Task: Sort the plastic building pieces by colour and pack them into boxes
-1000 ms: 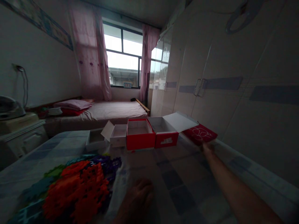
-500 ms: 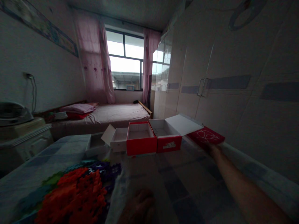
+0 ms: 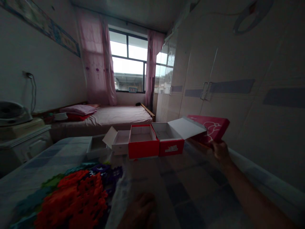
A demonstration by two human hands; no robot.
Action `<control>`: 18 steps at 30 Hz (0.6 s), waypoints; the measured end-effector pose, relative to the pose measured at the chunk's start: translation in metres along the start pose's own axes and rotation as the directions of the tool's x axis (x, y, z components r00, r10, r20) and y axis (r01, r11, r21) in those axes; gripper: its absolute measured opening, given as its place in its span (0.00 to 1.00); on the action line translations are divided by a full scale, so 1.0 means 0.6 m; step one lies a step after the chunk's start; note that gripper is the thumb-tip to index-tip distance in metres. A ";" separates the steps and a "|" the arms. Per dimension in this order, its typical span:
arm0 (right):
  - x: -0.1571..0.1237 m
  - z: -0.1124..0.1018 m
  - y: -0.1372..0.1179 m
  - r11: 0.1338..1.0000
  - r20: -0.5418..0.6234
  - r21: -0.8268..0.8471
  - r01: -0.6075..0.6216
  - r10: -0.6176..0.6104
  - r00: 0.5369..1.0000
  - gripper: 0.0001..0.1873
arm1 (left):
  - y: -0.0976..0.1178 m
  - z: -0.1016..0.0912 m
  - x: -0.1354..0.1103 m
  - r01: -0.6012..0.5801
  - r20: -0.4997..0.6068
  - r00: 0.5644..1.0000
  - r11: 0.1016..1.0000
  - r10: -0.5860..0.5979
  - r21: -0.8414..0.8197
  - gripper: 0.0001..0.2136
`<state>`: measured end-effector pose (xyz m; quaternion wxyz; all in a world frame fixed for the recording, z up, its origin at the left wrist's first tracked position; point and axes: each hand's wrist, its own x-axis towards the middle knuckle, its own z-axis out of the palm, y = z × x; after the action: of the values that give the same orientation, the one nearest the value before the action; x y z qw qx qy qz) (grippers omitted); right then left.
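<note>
One red box lid (image 3: pixel 217 128), probably light, stiff, best held by its rim, is slanting just beyond the right hand (image 3: pixel 221 152), which is clamping its edge; left hand (image 3: pixel 141 208) lying curled, grip unclear

dim overall; daylight comes from the window (image 3: pixel 128 67), washed nearly white; the glossy wardrobe doors (image 3: pixel 164 68) throw back its reflection; the left hand (image 3: pixel 141 208) lies in deep shadow, apparently blurred; wide-angle stretch distorts the edges.
</note>
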<state>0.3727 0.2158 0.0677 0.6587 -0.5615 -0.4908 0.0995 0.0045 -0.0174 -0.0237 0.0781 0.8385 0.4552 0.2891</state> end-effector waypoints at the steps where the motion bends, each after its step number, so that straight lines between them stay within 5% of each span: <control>1: -0.002 0.003 -0.008 1.000 0.018 -0.010 0.004 -0.004 1.000 0.19 | -0.002 0.004 -0.001 0.001 -0.010 1.000 1.000 -0.002 -0.010 0.14; 6: -0.038 0.043 -0.081 0.926 0.240 -0.235 0.294 -0.238 0.941 0.25 | -0.004 0.007 -0.001 0.017 0.004 1.000 0.999 -0.017 -0.028 0.13; 8: -0.066 0.067 -0.110 0.816 0.375 -0.269 0.512 -0.401 0.836 0.21 | -0.002 0.003 0.000 0.030 0.026 0.999 0.999 -0.029 -0.026 0.13; 10: -0.095 0.092 -0.130 0.667 0.506 -0.253 0.701 -0.527 0.683 0.18 | -0.001 -0.001 0.002 0.026 0.034 0.999 0.999 -0.025 -0.029 0.14; 12: -0.117 0.110 -0.140 0.544 0.606 -0.199 0.815 -0.585 0.539 0.20 | -0.001 -0.004 0.002 0.022 0.033 0.999 0.999 -0.021 -0.034 0.14; 14: -0.127 0.117 -0.140 0.502 0.641 -0.132 0.855 -0.614 0.460 0.28 | -0.001 -0.008 0.002 0.021 0.050 0.999 0.999 -0.019 -0.035 0.14; 16: -0.122 0.110 -0.129 0.524 0.611 -0.093 0.847 -0.642 0.464 0.33 | 0.000 -0.012 0.001 0.012 0.060 0.998 0.999 -0.009 -0.047 0.15; 18: -0.106 0.090 -0.106 0.591 0.519 -0.170 0.788 -0.626 0.582 0.31 | 0.001 -0.013 0.001 0.000 0.037 0.999 0.997 0.002 -0.072 0.15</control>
<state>0.2732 0.1851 0.0808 0.4007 -0.3952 -0.8106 -0.1617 0.0008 -0.0183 -0.0171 0.1164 0.8406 0.4425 0.2897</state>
